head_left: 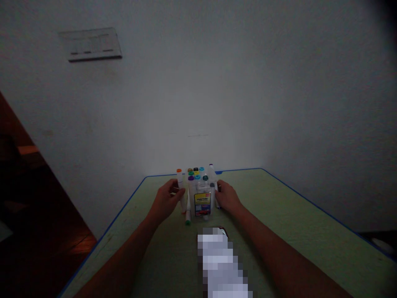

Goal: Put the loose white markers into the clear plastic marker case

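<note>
A clear plastic box of markers (202,198) with coloured caps stands near the far end of a green table (279,223). My left hand (166,200) is curled round an upright white marker with an orange cap (180,182) just left of the box. My right hand (228,198) rests against the box's right side, fingers bent round a marker there; what it grips is hard to make out. A marker with a green tip (187,215) lies on the table in front of the box.
The table has a blue edge and stands against a pale wall. A white wall plate (91,43) hangs high on the left. A dark wooden floor lies to the left. A blurred patch (221,260) covers something near me.
</note>
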The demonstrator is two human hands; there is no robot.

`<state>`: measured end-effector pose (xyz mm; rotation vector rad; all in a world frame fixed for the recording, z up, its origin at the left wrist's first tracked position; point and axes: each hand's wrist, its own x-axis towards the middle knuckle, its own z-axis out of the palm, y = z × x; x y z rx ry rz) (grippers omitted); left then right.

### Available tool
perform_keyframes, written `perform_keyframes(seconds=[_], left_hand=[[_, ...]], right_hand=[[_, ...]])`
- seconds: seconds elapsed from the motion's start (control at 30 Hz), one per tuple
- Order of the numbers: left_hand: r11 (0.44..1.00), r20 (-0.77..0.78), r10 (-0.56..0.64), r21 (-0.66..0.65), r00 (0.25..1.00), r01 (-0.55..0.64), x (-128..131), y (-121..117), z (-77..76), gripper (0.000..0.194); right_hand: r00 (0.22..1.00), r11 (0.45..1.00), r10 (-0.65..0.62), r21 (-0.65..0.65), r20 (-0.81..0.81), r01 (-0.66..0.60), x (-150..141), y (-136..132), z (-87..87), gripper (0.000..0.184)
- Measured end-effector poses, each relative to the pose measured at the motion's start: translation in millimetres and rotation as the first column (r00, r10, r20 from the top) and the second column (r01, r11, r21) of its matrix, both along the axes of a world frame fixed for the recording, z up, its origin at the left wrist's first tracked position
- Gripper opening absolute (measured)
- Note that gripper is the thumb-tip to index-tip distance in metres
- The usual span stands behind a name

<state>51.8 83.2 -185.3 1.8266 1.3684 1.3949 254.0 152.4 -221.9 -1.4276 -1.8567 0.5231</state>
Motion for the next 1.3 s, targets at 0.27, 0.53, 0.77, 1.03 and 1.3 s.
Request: perform_keyframes(seconds=[0.27,0.53,0.77,1.03,1.3], left_hand=[[1.000,0.005,-0.027,-0.016,1.000,0.027,-0.3,2.0,-2.5,0.028],[0.998,-0.004,-0.059,-0.028,0.998,0.059,0.8,1.6,-3.5,0.030],[1.000,-0.032,-0.028,-0.013,0.999,0.027,0.4,2.3,-2.7,0.028],[1.000,-0.036,-0.020,0.004,0.999,0.020,2.2,-0.2,-1.2,0.027],[1.000,-0.003,-0.020,0.014,1.000,0.020,0.3,1.5,-2.6,0.028]], right_hand=[[1.000,0.995,-0.012,0.095,0.002,0.012,-1.3,-8.6,8.0,0.014],[0.999,0.997,0.047,0.053,0.020,-0.048,-2.8,-7.8,4.4,0.015],[0.999,0.997,0.053,0.062,-0.005,-0.053,-2.6,-8.8,5.2,0.016],[0.999,0.997,0.050,0.059,0.013,-0.051,-3.1,-5.4,0.8,0.015],[0.998,0.997,0.064,0.040,0.012,-0.064,-2.5,-7.4,2.7,0.015]])
